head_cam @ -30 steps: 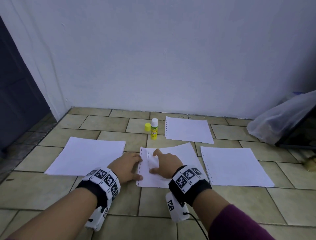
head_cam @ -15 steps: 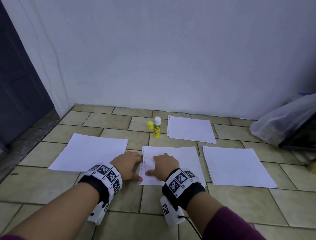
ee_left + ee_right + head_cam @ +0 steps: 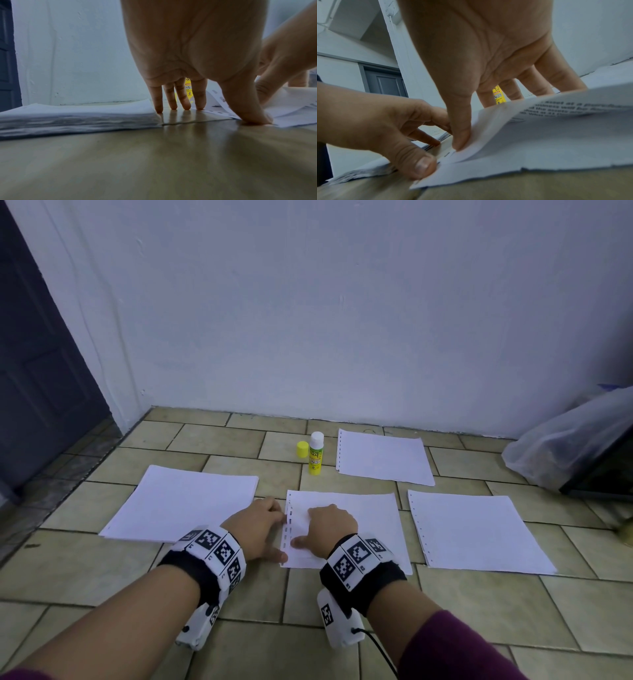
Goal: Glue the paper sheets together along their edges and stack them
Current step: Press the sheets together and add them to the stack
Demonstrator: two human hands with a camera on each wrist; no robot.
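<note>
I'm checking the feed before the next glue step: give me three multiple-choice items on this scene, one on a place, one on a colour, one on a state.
1. Where does the glue stick stand?
A. on the left paper stack
B. on the floor tiles, just left of the far sheet
C. in the right hand

2. What colour is the loose cap?
A. yellow
B. red
C. white

3. What is the state of the middle sheets?
A. rolled into a tube
B. lying flat with both hands on the punched left edge
C. held up in the air

Answers:
1 B, it is upright on the tiles beside the far sheet.
2 A, the cap by the stick is yellow.
3 B, the left hand and the right hand press near the punched edge.
</note>
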